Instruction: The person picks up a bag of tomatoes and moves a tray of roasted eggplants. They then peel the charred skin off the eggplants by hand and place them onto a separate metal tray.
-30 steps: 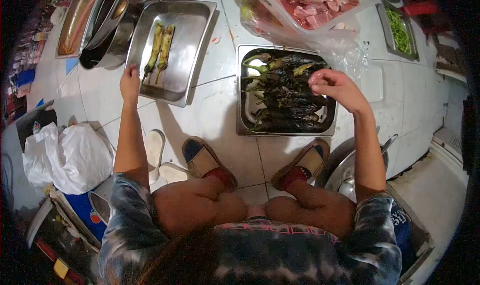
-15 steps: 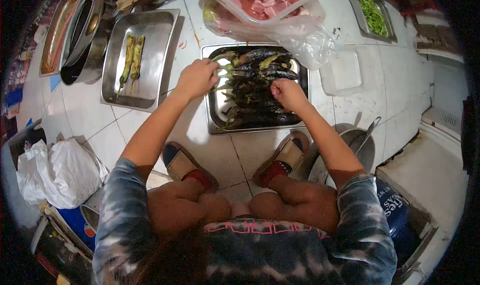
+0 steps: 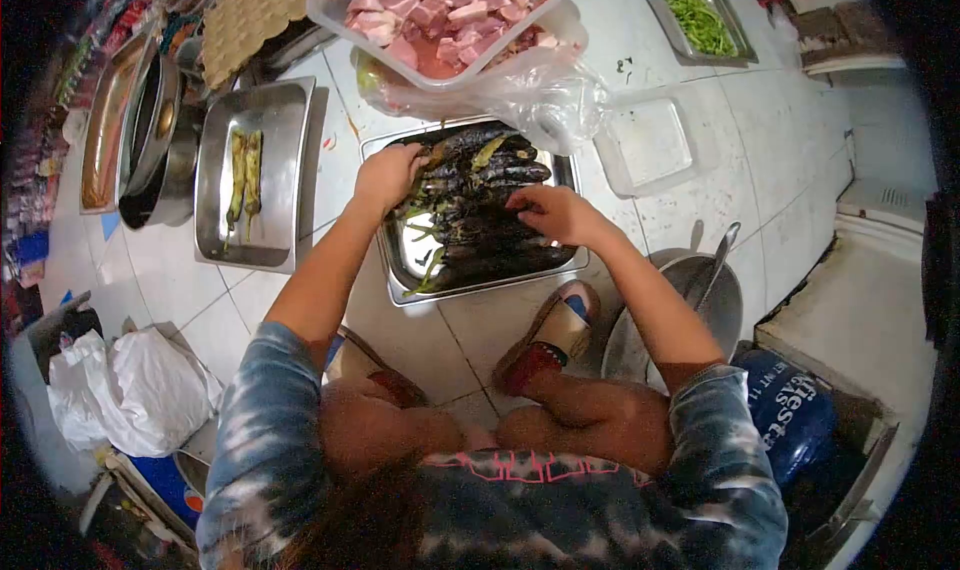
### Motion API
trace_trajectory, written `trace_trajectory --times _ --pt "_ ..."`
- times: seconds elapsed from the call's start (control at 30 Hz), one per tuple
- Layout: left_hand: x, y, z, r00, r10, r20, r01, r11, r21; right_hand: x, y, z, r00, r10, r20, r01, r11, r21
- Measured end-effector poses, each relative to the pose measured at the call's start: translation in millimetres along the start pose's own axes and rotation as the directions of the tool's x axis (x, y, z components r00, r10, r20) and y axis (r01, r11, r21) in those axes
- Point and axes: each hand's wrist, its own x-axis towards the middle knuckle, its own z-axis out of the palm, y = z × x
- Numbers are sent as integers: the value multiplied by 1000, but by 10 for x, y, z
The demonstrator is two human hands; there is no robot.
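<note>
Several charred eggplants (image 3: 490,220) lie side by side in a steel tray (image 3: 408,288) on the floor in front of me, stems to the left. My left hand (image 3: 388,176) is closed around the stem end of one eggplant near the far side of the tray. Over the right part of the row, my right hand (image 3: 556,214) has its fingers bent in a loose pinch against the blackened skin; whatever is between the fingertips is too small to make out. Two peeled eggplants (image 3: 245,182) rest in another steel tray (image 3: 215,245) to the left.
Beyond the tray stands a plastic tub (image 3: 330,15) of cut raw meat, beside a clear plastic bag (image 3: 550,95). Green chilies (image 3: 697,20) fill a small tray at far right. A metal pot (image 3: 640,320), a lid (image 3: 645,145) and white bags (image 3: 150,395) surround me.
The view has turned, so the tray appears lower and further left. My right hand's fingers have loosened from a tight curl. My left hand stays at the stem ends.
</note>
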Motion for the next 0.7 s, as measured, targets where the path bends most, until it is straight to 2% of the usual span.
trace_trajectory --times 0.03,0.07,0.1,0.17,0.27,0.37,0.4,0.47,0.6,0.7 --pt "5 76 -115 1000 17 -6 -17 1000 23 3 14 -12 1000 13 -15 -14 1000 -4" --pt "7 155 -223 999 36 -5 -36 998 48 58 136 19 996 -73 -42 71 996 -48" --pt "1 245 -346 998 56 -1 -55 996 72 78 68 -44 994 -87 -71 84 996 -41" --pt "-30 419 -600 995 95 7 -96 994 45 134 53 -41 940 -205 -274 214 977 5" --pt "-104 701 -1010 991 105 84 -109 993 54 276 -165 -100 879 -251 -405 288 957 30" --pt "-210 886 -1345 988 66 137 -70 997 25 354 -400 -151 791 -451 -413 428 891 -152" --pt "-253 921 -1429 991 70 116 -74 997 31 370 -456 -166 838 -431 -334 441 896 -52" --pt "-342 969 -1580 995 74 72 -78 996 46 363 -581 -164 861 -415 -292 423 905 -39" --pt "-488 1011 -1775 994 -39 100 60 975 -215 394 -797 -157 880 -420 -221 443 894 69" --pt "-553 886 -1701 983 -165 84 180 747 -640 367 -937 -179 872 -417 -256 458 879 130"
